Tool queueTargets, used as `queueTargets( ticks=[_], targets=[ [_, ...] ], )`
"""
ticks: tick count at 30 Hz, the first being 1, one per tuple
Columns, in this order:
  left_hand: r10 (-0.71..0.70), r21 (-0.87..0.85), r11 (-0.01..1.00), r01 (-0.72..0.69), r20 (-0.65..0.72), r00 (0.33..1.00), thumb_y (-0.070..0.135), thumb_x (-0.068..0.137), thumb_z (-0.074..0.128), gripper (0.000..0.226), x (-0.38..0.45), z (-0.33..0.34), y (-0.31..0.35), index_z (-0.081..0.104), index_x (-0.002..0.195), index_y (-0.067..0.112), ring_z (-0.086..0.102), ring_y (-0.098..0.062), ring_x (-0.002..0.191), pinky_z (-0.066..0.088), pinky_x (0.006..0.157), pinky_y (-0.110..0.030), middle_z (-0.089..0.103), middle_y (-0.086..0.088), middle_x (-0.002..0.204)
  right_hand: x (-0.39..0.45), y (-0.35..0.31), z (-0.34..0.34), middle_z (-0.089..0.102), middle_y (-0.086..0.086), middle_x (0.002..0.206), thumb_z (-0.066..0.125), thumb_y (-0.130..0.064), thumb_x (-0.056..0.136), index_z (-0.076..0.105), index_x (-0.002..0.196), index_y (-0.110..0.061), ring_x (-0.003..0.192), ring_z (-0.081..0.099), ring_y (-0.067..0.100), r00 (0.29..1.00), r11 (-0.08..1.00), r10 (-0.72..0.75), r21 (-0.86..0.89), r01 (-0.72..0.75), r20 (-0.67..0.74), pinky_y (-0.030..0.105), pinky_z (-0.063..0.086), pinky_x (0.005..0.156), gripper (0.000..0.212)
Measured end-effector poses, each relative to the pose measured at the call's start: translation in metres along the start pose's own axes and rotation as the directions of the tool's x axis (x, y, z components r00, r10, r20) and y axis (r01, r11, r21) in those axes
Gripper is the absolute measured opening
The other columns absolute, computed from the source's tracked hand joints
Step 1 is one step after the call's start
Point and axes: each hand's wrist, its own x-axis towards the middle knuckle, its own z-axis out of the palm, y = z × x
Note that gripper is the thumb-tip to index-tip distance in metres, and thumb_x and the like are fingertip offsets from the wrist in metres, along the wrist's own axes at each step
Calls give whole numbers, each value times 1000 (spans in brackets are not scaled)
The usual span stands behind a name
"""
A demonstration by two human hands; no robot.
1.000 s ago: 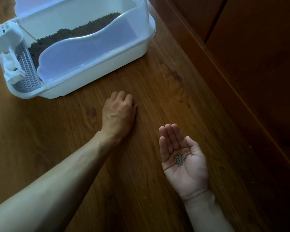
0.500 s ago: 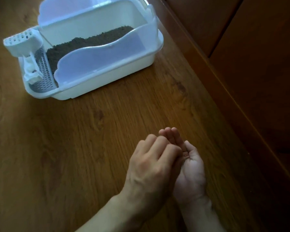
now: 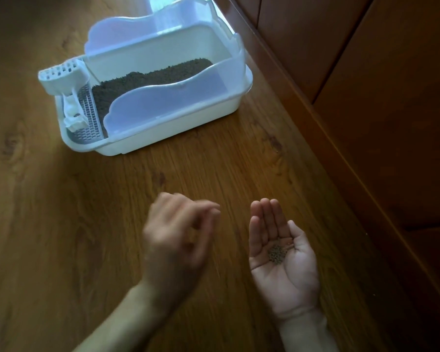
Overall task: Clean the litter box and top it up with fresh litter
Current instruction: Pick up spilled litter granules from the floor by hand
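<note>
A right hand (image 3: 282,260) lies palm up with its fingers straight and together, low and right of centre in the view. A small heap of grey-brown litter pellets (image 3: 277,253) sits in the hollow of the palm, with a few loose grains just beyond it toward the thumb. The forearm runs down to the bottom edge.

Beside it, apart and to its left, is the left hand (image 3: 178,237), back uppermost and blurred. Its fingers are curled inward with the tips gathered near the thumb; whether they pinch any pellets cannot be told through the blur. Its forearm comes in from the lower left corner.

Both hands are over a brown wood-grain floor (image 3: 48,224) with dark knots.

The litter box (image 3: 163,102) stands on the floor well beyond the hands, up and to the left of the right hand. It is a white tray with a pale, wavy-edged translucent guard rising round its rim. Dark brown litter (image 3: 148,80) fills its main part, banked higher toward the far right. At the box's left end is a narrow slotted grille (image 3: 88,115), and a white slotted scoop (image 3: 61,77) stands there with its bowl uppermost.

Dark wooden panelling (image 3: 366,97) runs diagonally along the right side of the view, close past the box's far right corner and well to the right of the open hand.
</note>
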Motion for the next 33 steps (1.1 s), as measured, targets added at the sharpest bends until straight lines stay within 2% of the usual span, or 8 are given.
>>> queueTargets(
  ticks=[3, 5, 8, 12, 20, 25, 30, 33],
  targets=[
    [-271, 13, 962, 272, -61, 961, 21, 96, 60, 9, -2, -16, -46, 68, 95, 17, 57, -14, 79, 51, 64, -40, 61, 4, 85, -6, -2, 2, 73, 16, 106, 34, -29, 102, 75, 98, -1, 102, 70, 29, 998, 1000, -16, 13, 15, 58, 38, 62, 74, 50],
    [-330, 62, 943, 328, 27, 943, 17, 91, 64, 6, -14, -20, -67, 69, 94, 17, 58, -12, 81, 54, 64, -38, 62, 5, 85, -6, -1, 3, 73, 16, 106, 34, -28, 102, 75, 98, 0, 103, 70, 29, 999, 1000, -15, 9, 14, 50, 38, 62, 73, 50],
    [-300, 151, 949, 278, 155, 941, 16, 85, 70, 10, -36, -16, -83, 71, 93, 19, 57, -8, 80, 54, 62, -31, 60, 7, 86, -7, 0, 7, 73, 14, 105, 33, -28, 102, 76, 94, -2, 101, 71, 27, 999, 998, -53, -37, 54, 12, 35, 62, 71, 51],
    [-284, 131, 957, 259, 246, 927, 27, 85, 64, 15, -56, -1, -86, 73, 94, 21, 55, -7, 83, 53, 63, -27, 60, 8, 91, -8, 0, 12, 73, 13, 105, 34, -28, 101, 77, 93, -3, 101, 71, 26, 998, 995, -62, -80, 63, 10, 35, 62, 72, 51],
    [-212, 225, 963, 147, 301, 930, 31, 87, 62, 17, -48, 24, -85, 74, 96, 23, 50, -8, 82, 51, 63, -28, 58, 8, 92, -13, 5, 3, 72, 17, 108, 35, -28, 101, 75, 100, 0, 103, 70, 30, 999, 997, -23, -67, 25, 32, 38, 62, 73, 49],
    [-125, 347, 938, -6, 353, 927, 26, 88, 64, 9, -40, 28, -90, 72, 87, 20, 49, -12, 79, 50, 60, -30, 59, 4, 87, -17, 7, 1, 73, 17, 105, 33, -28, 101, 75, 95, 0, 100, 71, 30, 1000, 998, -24, -66, 25, 16, 38, 62, 71, 51],
    [27, 367, 901, -229, 481, 876, 25, 88, 64, 9, -34, 29, -94, 70, 92, 20, 54, -17, 80, 48, 63, -29, 63, 0, 91, -17, 7, 2, 73, 16, 105, 33, -28, 102, 76, 95, 0, 100, 71, 29, 1000, 996, -28, -87, 27, -5, 37, 62, 72, 52],
    [-54, 357, 925, -129, 458, 887, 29, 91, 60, 13, -33, 26, -97, 66, 97, 20, 53, -14, 82, 49, 67, -28, 60, 2, 94, -18, 6, 3, 73, 16, 105, 33, -28, 102, 76, 93, 0, 100, 71, 29, 1000, 996, -31, -87, 30, -7, 37, 62, 74, 52]
  ],
)
